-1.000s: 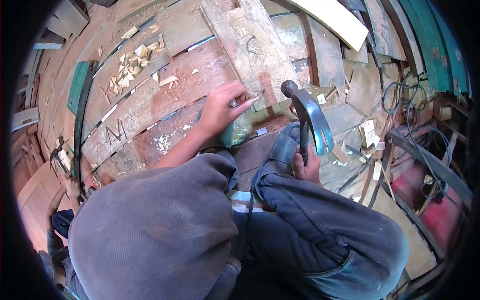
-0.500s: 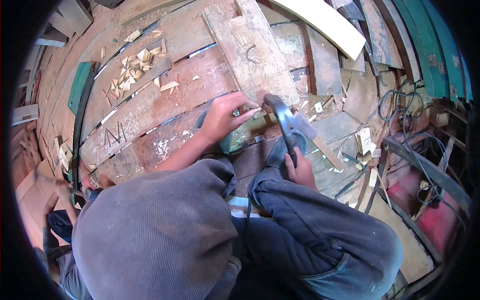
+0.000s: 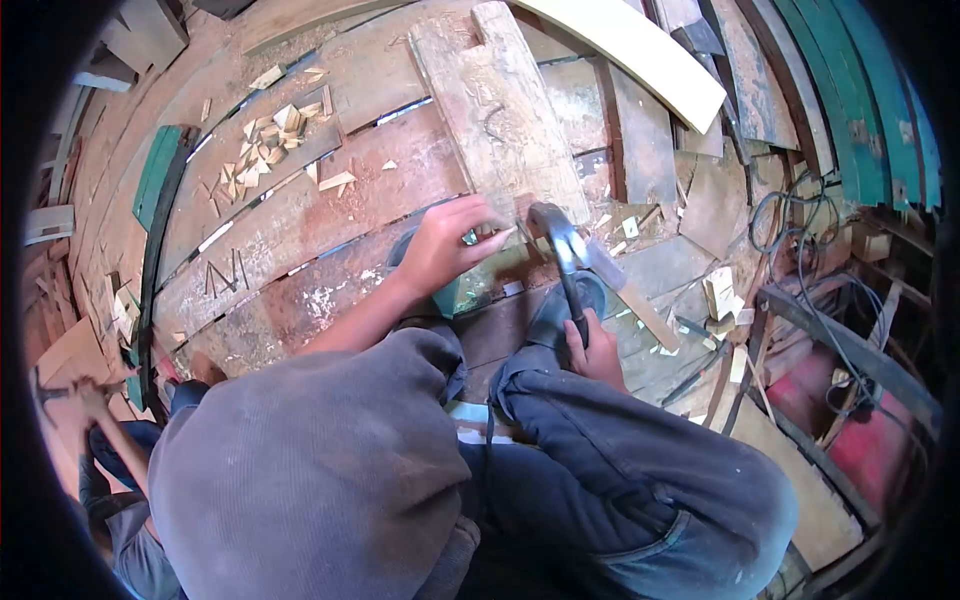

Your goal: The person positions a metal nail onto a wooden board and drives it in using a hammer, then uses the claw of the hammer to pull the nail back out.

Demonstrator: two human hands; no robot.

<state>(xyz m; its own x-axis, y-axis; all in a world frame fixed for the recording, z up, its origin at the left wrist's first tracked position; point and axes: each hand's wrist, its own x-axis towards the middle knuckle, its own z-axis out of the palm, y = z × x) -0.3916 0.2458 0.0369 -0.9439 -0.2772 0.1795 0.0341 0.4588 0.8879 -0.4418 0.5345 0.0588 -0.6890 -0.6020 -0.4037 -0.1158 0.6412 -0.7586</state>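
Moderately bright light nearly bleaches the long pale wooden board (image 3: 640, 62) at far right and glints off the shiny metal hammer head (image 3: 562, 240), while fisheye distortion curves the teal wooden planks (image 3: 858, 110) near the black edges.

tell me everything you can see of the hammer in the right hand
The hammer is a claw hammer with a curved head that looks like metal, dark with bright shine near the claw. Its dark, slim handle slants up and away from the right hand, whose fingers wrap its lower part. The head is by the left hand's fingertips, over the near end of the pale board; whether it touches anything there is unclear.
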